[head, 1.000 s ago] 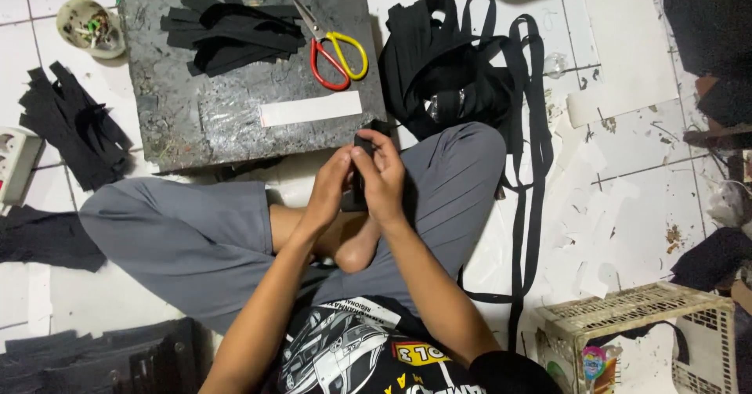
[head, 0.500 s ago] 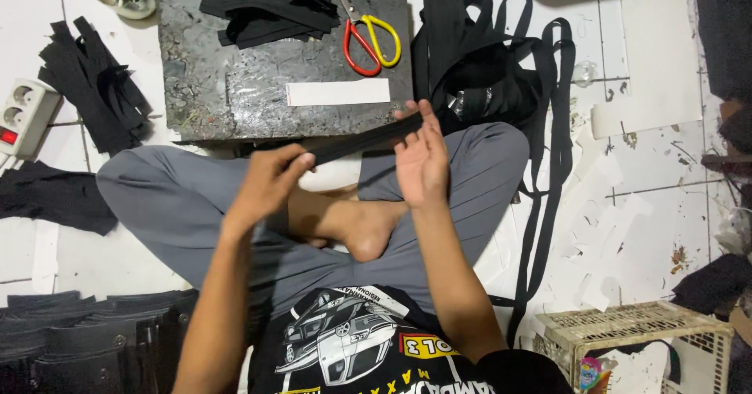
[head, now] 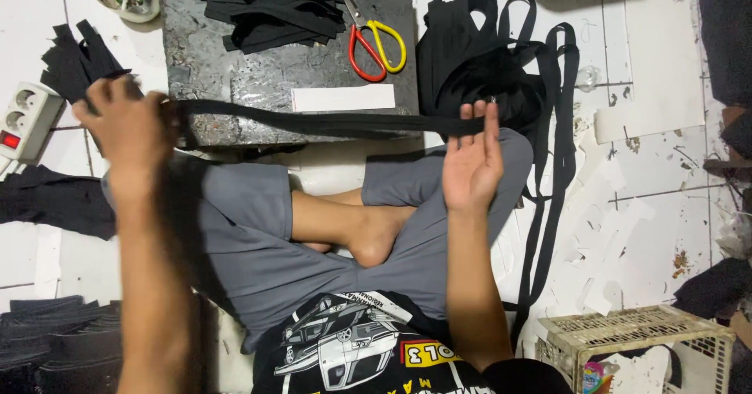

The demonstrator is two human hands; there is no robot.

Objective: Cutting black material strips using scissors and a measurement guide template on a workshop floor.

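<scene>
1. You wear a black T-shirt (head: 352, 355) with short sleeves; its chest carries a white line drawing of a car.
2. Beside that drawing sits a small red and yellow patch (head: 427, 353) with lettering, and more pale lettering runs below it.
3. Your grey shorts (head: 258, 237) are loose, reach about to the knee, and look plain, without pattern.
4. Both forearms are bare, with no watch, band or sleeve on them.
5. Your left hand (head: 129, 124) and right hand (head: 470, 163) wear no gloves or rings that I can see.
6. Your foot (head: 376, 233) is bare, without sock or shoe.
</scene>
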